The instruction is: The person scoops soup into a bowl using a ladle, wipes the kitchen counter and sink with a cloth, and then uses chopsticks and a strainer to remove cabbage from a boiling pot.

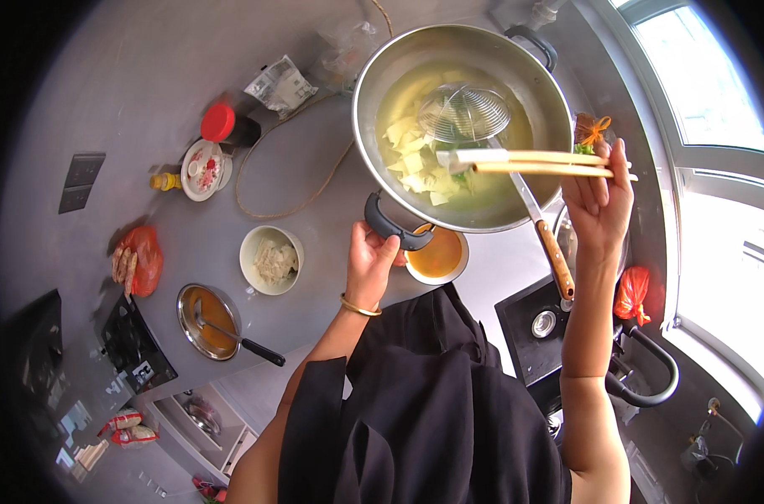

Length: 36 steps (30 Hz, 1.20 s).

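Note:
My left hand grips the black side handle of a large steel pan. Pale liquid with whitish-yellow flat pieces and some greens lies in the pan. In my right hand is a pair of wooden chopsticks, held over the pan, with a pale piece at their tips. A wire skimmer rests in the pan, its wooden handle leaning out over the rim near my right forearm. Partly under the pan's edge stands a bowl of orange liquid.
Left of the pan, a white bowl of pale food and a steel bowl with a ladle stand on the counter. Behind them are a lidded floral pot, a red-capped jar and a red bag. A sink lies right.

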{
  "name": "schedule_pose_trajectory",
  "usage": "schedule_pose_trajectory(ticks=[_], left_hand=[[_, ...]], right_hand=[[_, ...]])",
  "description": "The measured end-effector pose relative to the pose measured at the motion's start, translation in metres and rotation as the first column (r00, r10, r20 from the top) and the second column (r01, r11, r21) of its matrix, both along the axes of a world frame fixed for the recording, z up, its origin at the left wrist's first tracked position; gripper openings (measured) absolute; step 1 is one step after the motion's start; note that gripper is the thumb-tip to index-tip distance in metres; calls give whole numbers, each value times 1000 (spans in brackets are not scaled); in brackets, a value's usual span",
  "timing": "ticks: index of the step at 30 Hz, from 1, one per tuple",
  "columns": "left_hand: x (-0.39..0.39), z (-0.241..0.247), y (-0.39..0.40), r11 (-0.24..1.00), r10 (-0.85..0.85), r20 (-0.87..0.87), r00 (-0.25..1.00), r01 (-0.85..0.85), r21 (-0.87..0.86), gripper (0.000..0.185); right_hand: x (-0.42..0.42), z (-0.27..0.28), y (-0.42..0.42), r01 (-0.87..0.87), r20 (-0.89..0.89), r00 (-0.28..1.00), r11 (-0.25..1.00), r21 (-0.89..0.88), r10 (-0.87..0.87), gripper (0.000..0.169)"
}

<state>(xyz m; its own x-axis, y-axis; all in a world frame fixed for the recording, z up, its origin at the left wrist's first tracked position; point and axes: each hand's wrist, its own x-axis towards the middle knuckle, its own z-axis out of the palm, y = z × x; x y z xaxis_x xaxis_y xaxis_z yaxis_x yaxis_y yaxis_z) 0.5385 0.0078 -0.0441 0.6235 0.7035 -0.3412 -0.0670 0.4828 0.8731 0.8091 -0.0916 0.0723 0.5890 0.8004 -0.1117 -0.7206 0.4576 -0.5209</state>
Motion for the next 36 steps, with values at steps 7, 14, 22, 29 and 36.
schedule_pose_trajectory(ticks=[7, 14, 22, 29, 36], left_hand=[[3, 12, 1, 1000, 2, -67, 998, -2, 2, 30], [6, 19, 3, 1000, 13, -131, 991, -14, -6, 30], [4, 17, 5, 999, -34, -108, 994, 34, -1, 31], [7, 22, 4, 1000, -28, -132, 991, 27, -11, 30], [5, 20, 3, 1000, -27, -132, 991, 27, 2, 31]], right_hand=[[4, 17, -14, 21, -45, 999, 997, 73, -18, 39], [11, 19, -22, 32, -18, 999, 997, 73, -31, 37], [10, 18, -27, 2, -65, 998, 996, 86, 3, 42], [-6, 38, -28, 28, -134, 991, 984, 178, -4, 42], [-14, 46, -29, 17, -106, 994, 978, 209, 5, 40]])
